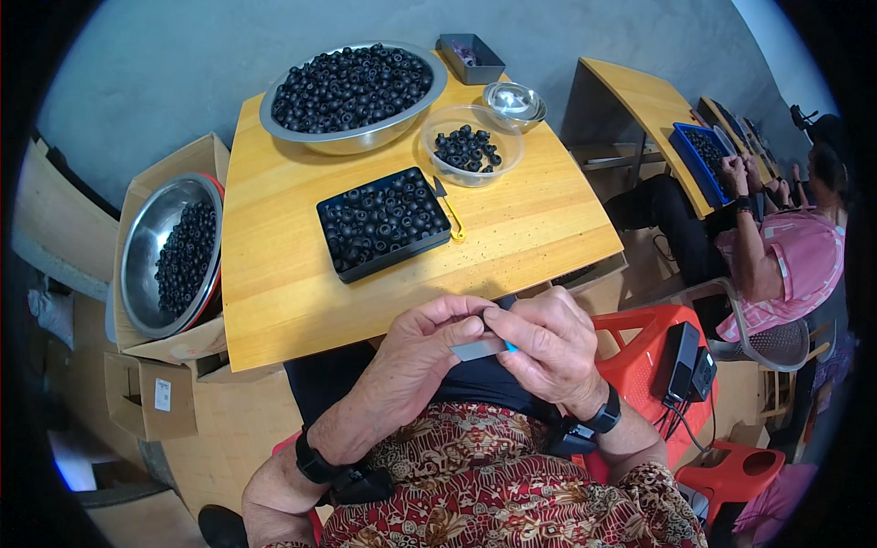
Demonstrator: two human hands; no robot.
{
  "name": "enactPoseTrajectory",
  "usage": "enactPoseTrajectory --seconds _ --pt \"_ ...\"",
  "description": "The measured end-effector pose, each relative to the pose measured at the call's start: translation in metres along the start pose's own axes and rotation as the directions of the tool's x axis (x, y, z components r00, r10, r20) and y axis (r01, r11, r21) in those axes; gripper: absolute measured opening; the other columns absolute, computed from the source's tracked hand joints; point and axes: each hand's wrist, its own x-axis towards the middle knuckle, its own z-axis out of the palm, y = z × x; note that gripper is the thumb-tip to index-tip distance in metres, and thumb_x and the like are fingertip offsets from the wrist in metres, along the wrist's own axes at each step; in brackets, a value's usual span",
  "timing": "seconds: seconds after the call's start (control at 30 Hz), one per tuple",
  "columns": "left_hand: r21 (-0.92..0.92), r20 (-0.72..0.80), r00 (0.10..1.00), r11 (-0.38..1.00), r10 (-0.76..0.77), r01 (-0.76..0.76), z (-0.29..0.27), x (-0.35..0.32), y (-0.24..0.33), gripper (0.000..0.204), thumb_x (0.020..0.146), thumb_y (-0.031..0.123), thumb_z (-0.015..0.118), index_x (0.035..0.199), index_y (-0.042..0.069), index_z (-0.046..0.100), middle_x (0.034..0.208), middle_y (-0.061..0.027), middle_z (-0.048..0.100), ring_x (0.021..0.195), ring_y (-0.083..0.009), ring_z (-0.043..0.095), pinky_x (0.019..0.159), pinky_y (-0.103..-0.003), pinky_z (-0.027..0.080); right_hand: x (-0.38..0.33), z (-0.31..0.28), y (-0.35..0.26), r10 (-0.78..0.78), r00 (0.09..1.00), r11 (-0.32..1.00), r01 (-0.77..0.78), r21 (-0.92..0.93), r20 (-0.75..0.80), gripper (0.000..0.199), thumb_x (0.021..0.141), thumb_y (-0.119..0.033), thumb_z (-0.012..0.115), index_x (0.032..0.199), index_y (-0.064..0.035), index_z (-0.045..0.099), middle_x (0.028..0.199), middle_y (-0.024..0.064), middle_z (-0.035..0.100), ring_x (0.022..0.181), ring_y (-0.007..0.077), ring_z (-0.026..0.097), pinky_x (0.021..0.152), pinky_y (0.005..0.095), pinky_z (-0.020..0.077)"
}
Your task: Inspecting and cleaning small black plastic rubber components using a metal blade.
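My two hands meet above my lap, just off the table's front edge. My left hand (411, 352) is closed in a pinch on a small black ring-shaped part (486, 321), mostly hidden by fingertips. In my right hand (553, 345) is a small knife (477, 350); its flat grey blade points left under the part, and a bit of blue shows by my fingers. Beyond them on the table, a black tray (345, 272) is filled with similar black rings. A second knife (454, 219), yellow-handled, lies against the tray's right side.
A large metal bowl (365, 139) heaped with black rings stands at the back. Right of it are a clear plastic bowl (512, 151), a small metal bowl (514, 100) and a dark box (491, 70). Another basin (139, 265) sits in a carton at left. A co-worker (786, 251) sits right, beyond a red stool (630, 365).
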Motion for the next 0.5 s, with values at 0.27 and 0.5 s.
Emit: enactPoseTrajectory --seconds 0.27,0.5 --pt "0.006 0.020 0.996 0.997 0.083 -0.083 -0.0034 -0.0001 -0.0053 0.021 0.089 0.009 0.064 0.109 0.005 0.061 0.097 -0.0024 0.064 0.092 -0.0124 0.061 0.082 -0.026 0.050 -0.0001 -0.0035 0.0012 -0.050 0.998 0.998 0.051 -0.028 0.026 0.038 0.063 -0.007 0.071 0.100 -0.0040 0.070 0.084 0.0062 0.060 0.066 0.0212 0.056 0.057 0.0313 0.0447" --pt "-0.012 -0.019 0.997 0.997 0.079 -0.079 -0.0027 0.0002 -0.0070 0.022 0.089 0.007 0.063 0.110 0.005 0.060 0.103 -0.0030 0.062 0.094 -0.0126 0.061 0.085 -0.027 0.050 -0.0005 -0.0014 0.0038 0.003 1.000 1.000 -0.003 0.017 0.012 0.045 0.061 -0.001 0.075 0.104 -0.0031 0.067 0.084 0.0082 0.061 0.068 0.0223 0.057 0.058 0.0310 0.0466"
